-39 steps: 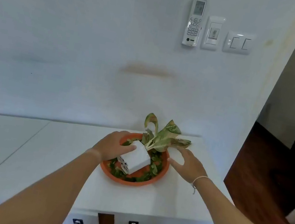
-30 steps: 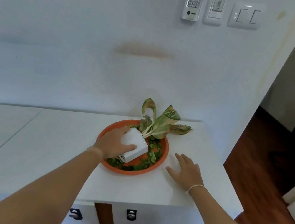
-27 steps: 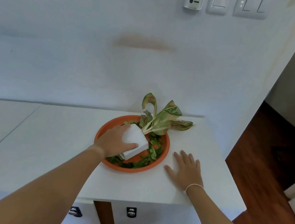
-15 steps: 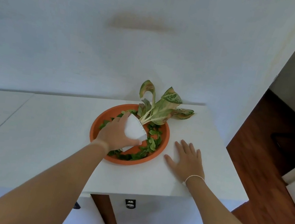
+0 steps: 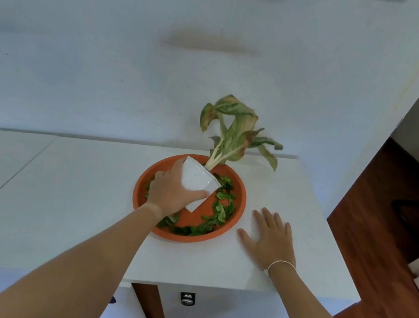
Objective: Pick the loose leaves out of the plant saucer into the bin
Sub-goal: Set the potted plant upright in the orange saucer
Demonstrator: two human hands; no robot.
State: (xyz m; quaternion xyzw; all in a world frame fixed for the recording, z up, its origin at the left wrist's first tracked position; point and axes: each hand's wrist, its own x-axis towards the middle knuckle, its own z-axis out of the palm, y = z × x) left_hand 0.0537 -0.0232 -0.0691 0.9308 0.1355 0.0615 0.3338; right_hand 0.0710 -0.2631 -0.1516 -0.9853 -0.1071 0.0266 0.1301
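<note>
The left hand (image 5: 173,191) is wrapped around the white pot (image 5: 199,182), tilting it away from the person — probably to bare the floor of the orange saucer (image 5: 238,216) beneath it; the plant (image 5: 235,132) leans off beyond the knuckles; the loose leaves (image 5: 217,210) lie scattered in the saucer just right of and below that grip, none picked yet; further right the right hand (image 5: 270,237) rests flat with fingers spread, empty, on the white counter (image 5: 72,191) — steadying, I judge; no bin is in view.
</note>
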